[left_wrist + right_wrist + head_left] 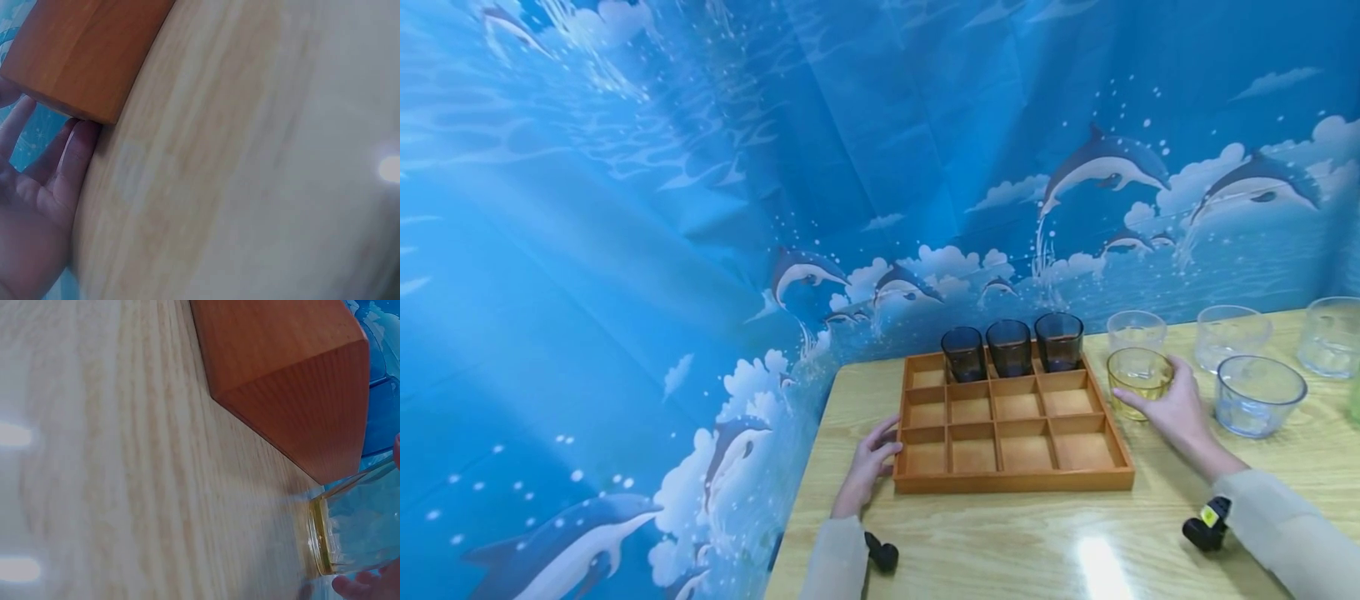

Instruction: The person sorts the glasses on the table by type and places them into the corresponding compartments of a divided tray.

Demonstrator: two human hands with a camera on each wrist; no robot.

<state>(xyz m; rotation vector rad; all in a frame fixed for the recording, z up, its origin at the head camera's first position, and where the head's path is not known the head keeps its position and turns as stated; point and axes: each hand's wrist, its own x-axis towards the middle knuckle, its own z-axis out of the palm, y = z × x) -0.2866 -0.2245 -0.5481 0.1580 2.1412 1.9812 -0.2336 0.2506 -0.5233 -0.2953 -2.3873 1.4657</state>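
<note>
A wooden compartment tray lies on the table, with three dark glasses standing in its back row; the back-left compartment holds none. My left hand rests against the tray's left side, its fingertips at the wooden wall in the left wrist view. To the right of the tray, my right hand grips a yellow glass between thumb and fingers. In the right wrist view the yellow glass shows its base close to the tray's corner.
Several clear glasses stand at the back right, behind and beside my right hand. A bluish glass bowl is just right of that hand. A green glass is cut off at the right edge. A blue dolphin-printed curtain hangs behind the table.
</note>
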